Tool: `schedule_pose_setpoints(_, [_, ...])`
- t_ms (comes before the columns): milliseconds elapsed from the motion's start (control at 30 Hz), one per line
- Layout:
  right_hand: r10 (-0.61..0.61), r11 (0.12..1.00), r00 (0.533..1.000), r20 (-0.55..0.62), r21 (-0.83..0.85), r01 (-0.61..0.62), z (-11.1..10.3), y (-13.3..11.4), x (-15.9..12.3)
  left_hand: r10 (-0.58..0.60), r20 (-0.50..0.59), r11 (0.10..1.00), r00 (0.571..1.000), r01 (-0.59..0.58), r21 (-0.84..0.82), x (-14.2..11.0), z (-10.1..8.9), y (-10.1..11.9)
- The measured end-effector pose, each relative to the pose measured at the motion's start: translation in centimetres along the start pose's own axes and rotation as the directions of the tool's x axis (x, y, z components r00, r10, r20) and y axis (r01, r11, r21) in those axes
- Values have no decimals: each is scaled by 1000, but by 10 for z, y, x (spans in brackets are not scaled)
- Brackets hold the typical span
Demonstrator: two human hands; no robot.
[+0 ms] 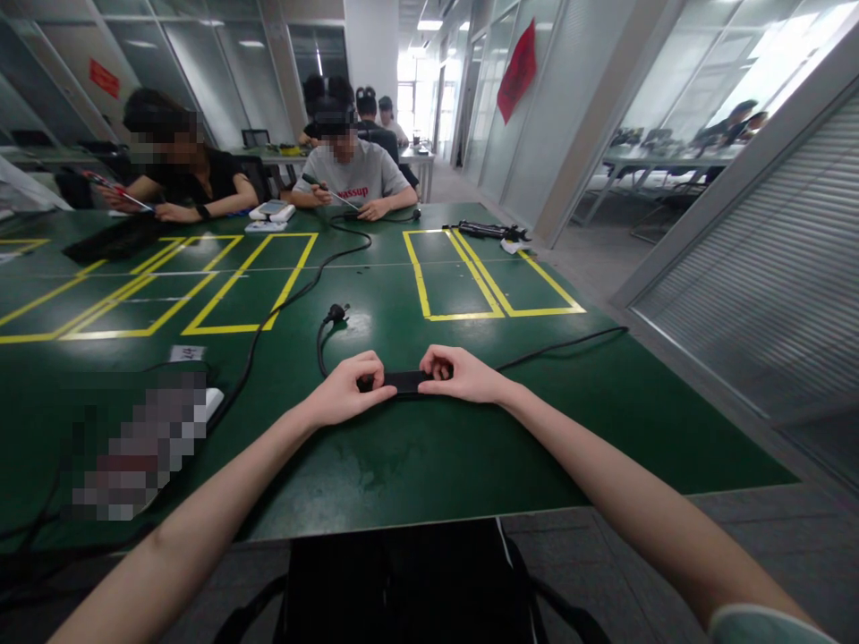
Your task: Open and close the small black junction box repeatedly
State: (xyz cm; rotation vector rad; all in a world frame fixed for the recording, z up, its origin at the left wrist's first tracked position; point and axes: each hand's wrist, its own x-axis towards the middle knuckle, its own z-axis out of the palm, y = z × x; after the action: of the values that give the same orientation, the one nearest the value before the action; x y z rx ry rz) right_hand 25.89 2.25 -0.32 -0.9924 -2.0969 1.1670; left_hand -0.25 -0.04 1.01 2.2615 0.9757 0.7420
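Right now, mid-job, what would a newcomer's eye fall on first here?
Probably the left hand and right hand, near the middle of the picture, holding a small black block by its two ends. Next, the yellow tape outlines on the green table, beyond the hands to both left and right. Then a bright red sheet hanging high, right of centre.

Box (406,384) btwn L hand (354,386) & R hand (463,374); plug (337,314) behind-L on tbl (403,474).
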Motion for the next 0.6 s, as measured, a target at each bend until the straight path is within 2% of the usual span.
schedule_pose_setpoints(167, [27, 998, 1000, 8, 51, -28, 2, -3, 0, -15, 8, 1000, 1000, 15, 4, -1, -1, 0])
schedule_pose_setpoints(267, [18, 998, 1000, 16, 58, -19, 2, -7, -1, -74, -26, 995, 997, 76, 59, 1, 2, 1])
schedule_pose_setpoints(367, [-26, 1000, 999, 32, -13, 26, 1, -12, -2, -122, -36, 970, 992, 127, 206, 4, 7, 3])
schedule_pose_setpoints(467, [-98, 990, 995, 33, -96, 101, 1, -16, -3, -106, 6, 910, 994, 95, 404, 8, 12, 4])
schedule_pose_setpoints(600, [-136, 971, 991, 15, -194, 137, 2, -16, -3, -118, 31, 871, 993, 88, 483, 9, 13, 3])
